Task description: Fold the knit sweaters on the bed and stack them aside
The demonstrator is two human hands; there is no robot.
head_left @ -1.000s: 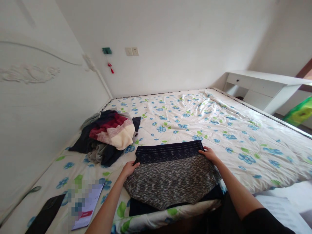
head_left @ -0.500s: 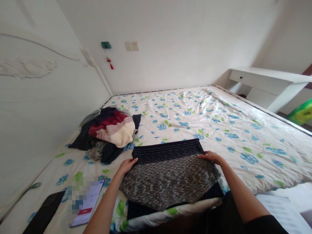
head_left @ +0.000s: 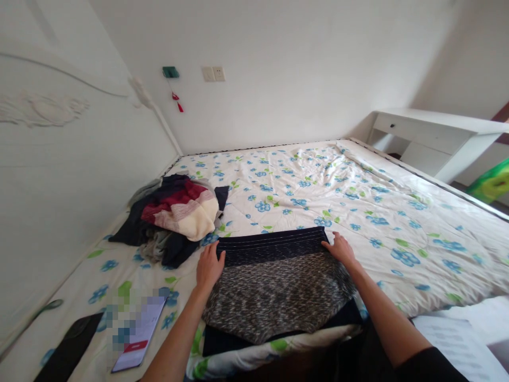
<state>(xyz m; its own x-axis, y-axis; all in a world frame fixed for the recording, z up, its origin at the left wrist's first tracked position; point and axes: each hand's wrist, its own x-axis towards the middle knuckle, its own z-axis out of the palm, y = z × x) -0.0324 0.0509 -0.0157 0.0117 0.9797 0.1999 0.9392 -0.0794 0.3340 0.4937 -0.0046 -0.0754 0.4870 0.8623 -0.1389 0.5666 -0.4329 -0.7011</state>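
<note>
A folded knit sweater (head_left: 278, 289), speckled grey-brown with a navy, thinly striped band along its far side, lies flat near the front edge of the bed. My left hand (head_left: 210, 266) touches its far left corner, thumb and fingers apart. At the opposite corner, my right hand (head_left: 340, 249) rests with its thumb on the navy band and its index finger spread away, outside the edge. Dark navy cloth shows beneath the speckled part at the front. Some fingertips of both hands are hidden.
A heap of clothes (head_left: 178, 212) in dark, maroon and cream lies on the flowered sheet (head_left: 278, 175) at left. Nearer are a phone with a lit screen (head_left: 145, 329) and a black flat object (head_left: 71, 345). A white desk (head_left: 429, 132) stands beyond the bed at right.
Both hands have slid up along the sweater's sides to its far corners, and their fingers look more spread. The sweater's lower sides have drawn in slightly.
</note>
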